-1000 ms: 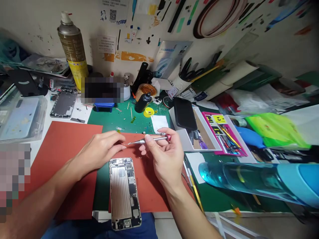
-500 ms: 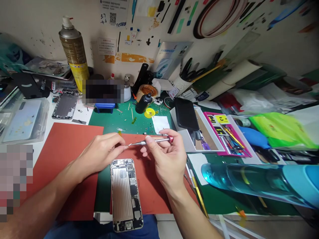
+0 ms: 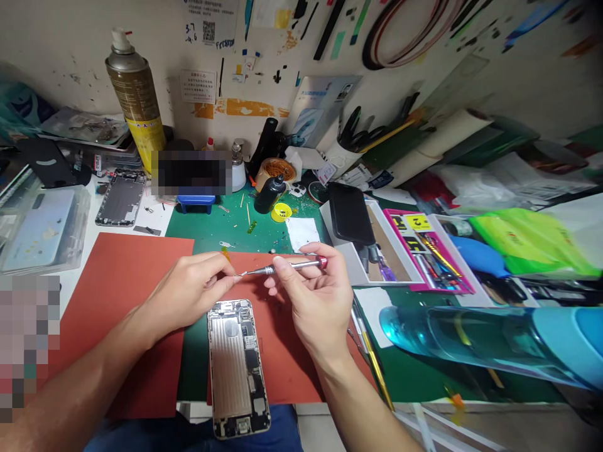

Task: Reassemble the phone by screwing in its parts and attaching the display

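Little is changing since the earlier frame: both hands are staying together above the work surface while the view is dipping slightly. The right hand [image 3: 313,295] is gripping a slim silver precision screwdriver with a red cap [image 3: 268,270] between thumb and fingers, its tip pointing left. The left hand [image 3: 188,292] is bringing its fingertips [image 3: 228,269] narrowly together against that tip, perhaps on something tiny, though the view is too poor to be sure. An opened gold aluminium phone rear housing [image 3: 230,370] is lying just below the fingers, toward the person, its long axis running nearly straight away from them. Its top end is sitting between the hands, slightly nearer the left, with neither touching it. A flat red-orange silicone mat [image 3: 127,276] is lying under the left forearm.
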Available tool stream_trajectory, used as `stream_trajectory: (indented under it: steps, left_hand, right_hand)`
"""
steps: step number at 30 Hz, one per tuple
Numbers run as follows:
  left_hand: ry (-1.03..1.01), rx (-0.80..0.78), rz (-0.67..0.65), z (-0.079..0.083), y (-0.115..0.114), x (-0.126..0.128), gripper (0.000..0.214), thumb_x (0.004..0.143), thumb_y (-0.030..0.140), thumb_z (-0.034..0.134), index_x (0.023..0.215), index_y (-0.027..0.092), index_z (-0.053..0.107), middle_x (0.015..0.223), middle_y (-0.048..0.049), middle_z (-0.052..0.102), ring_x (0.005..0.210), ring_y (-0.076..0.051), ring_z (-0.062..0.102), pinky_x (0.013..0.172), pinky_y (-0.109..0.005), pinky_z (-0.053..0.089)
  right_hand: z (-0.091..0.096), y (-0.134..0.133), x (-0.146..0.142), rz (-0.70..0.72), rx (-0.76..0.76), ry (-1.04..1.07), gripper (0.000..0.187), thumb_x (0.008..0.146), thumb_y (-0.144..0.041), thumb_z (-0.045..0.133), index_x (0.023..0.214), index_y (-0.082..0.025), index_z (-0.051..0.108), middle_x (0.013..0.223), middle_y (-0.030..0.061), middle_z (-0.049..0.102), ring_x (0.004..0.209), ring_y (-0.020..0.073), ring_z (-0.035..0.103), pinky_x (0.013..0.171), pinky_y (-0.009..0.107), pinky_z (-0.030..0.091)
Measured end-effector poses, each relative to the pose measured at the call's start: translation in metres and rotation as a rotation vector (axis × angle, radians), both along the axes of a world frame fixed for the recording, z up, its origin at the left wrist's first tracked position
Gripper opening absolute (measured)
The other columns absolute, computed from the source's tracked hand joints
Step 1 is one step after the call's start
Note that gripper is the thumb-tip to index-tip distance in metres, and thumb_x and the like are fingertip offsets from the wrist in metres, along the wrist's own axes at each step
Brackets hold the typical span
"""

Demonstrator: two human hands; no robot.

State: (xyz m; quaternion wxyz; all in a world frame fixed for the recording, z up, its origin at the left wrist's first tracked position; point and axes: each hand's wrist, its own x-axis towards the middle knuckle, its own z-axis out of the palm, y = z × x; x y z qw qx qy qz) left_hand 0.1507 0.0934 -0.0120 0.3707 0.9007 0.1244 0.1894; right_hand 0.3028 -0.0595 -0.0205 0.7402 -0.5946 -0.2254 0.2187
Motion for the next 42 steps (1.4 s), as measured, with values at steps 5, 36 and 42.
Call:
stream_trajectory:
  steps: [5,36,42]
  left_hand:
    - [0.006,-0.012,-0.002,0.000,-0.001,0.001,0.013,0.102,0.015,0.068,0.090,0.019,0.071,0.085,0.0034,0.074,0.073,-0.010,0.064,0.068,-0.022,0.045]
    - [0.080,0.527,-0.080,0.028,-0.053,-0.061,0.029,0.114,0.024,0.047,0.112,0.018,0.075,0.109,-0.0061,0.081,0.097,-0.023,0.073,0.086,-0.038,0.056]
    - [0.042,0.565,-0.095,-0.013,-0.093,-0.074,0.029,0.111,0.019,0.049,0.129,0.012,0.070,0.124,-0.0112,0.079,0.116,-0.031,0.067,0.098,-0.046,0.055]
  right_hand:
    - [-0.002,0.000,0.000,0.006,0.043,-0.096,0.043,0.089,-0.031,0.089,0.111,-0.028,0.053,0.076,-0.0056,0.079,0.055,0.0149,0.075,0.042,0.019,0.055]
    - [0.006,-0.026,0.003,-0.024,0.017,-0.731,0.050,0.098,-0.021,0.080,0.139,-0.031,0.054,0.086,-0.0014,0.077,0.067,0.0197,0.077,0.057,0.032,0.065]
    - [0.004,-0.026,-0.007,0.006,-0.024,-1.132,0.053,0.098,-0.019,0.077,0.145,-0.028,0.054,0.091,0.0002,0.076,0.068,0.0196,0.077,0.059,0.032,0.065]
